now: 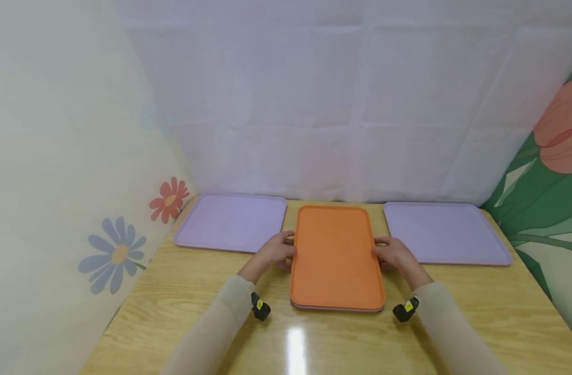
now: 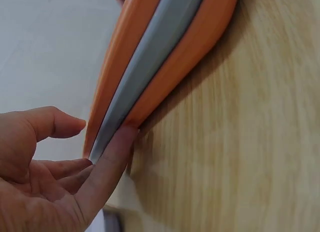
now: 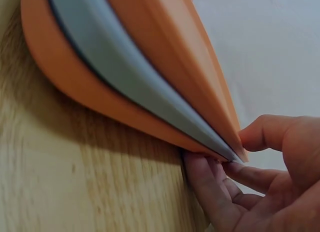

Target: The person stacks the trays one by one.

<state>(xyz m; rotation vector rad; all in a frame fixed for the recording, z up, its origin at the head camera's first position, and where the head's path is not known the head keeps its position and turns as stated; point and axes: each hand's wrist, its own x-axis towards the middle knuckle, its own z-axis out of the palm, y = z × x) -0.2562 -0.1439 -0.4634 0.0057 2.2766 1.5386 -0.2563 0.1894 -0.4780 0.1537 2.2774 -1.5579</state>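
Note:
A stack of rectangular trays (image 1: 337,255) is at the middle of the table, its top tray orange. Both wrist views show its layers edge-on: an orange top tray (image 2: 122,57), a greyish tray (image 3: 125,77) in the middle and an orange bottom tray (image 3: 95,104). At the stack's left side, my left hand (image 1: 278,251) grips the edge, thumb by the top rim and fingers at the lower edges. Opposite it, my right hand (image 1: 395,253) grips the right edge, thumb against the top tray and fingers low. Whether the stack touches the table, I cannot tell.
One lilac tray (image 1: 232,221) lies at the back left of the wooden table (image 1: 173,312), another lilac tray (image 1: 447,233) at the back right. Behind the table hangs a white cloth (image 1: 333,104). A flower-painted wall (image 1: 56,156) borders the left side.

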